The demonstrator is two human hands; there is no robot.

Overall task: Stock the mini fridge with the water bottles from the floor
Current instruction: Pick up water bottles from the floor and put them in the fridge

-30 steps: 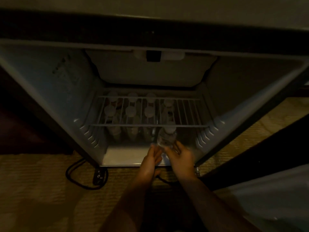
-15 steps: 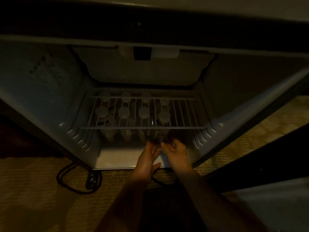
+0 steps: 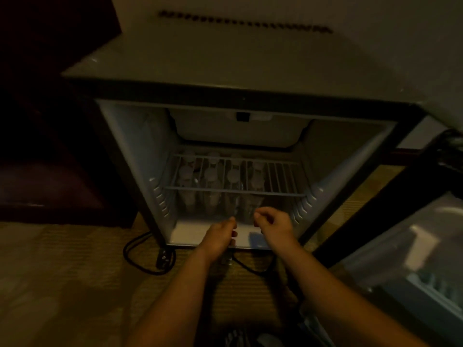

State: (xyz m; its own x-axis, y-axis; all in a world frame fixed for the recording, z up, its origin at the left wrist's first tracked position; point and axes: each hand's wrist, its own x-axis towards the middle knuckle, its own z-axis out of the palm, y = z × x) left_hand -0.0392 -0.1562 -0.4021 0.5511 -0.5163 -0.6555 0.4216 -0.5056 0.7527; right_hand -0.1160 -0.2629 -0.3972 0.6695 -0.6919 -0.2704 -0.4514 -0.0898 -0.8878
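Note:
The mini fridge [image 3: 140, 146] stands open in front of me in dim light. Several clear water bottles [image 3: 210, 196] with white caps stand upright on its floor, under the wire shelf [image 3: 283, 169]. The nearest one, a bottle [image 3: 250, 204] at the right of the group, stands just beyond my fingers. My left hand [image 3: 221, 234] and my right hand [image 3: 273, 224] hover at the fridge's front edge, both empty, fingers loosely curled and apart from the bottles.
The fridge door [image 3: 406, 246] hangs open at the right. A black power cord [image 3: 147, 259] loops on the tan carpet at the fridge's front left. Dark wooden furniture [image 3: 50, 159] stands to the left. Something striped [image 3: 235, 339] lies at the bottom edge.
Both hands set the bottle upright under the shelf, let go and drew back toward me. The camera has risen and pulled back, showing the fridge top.

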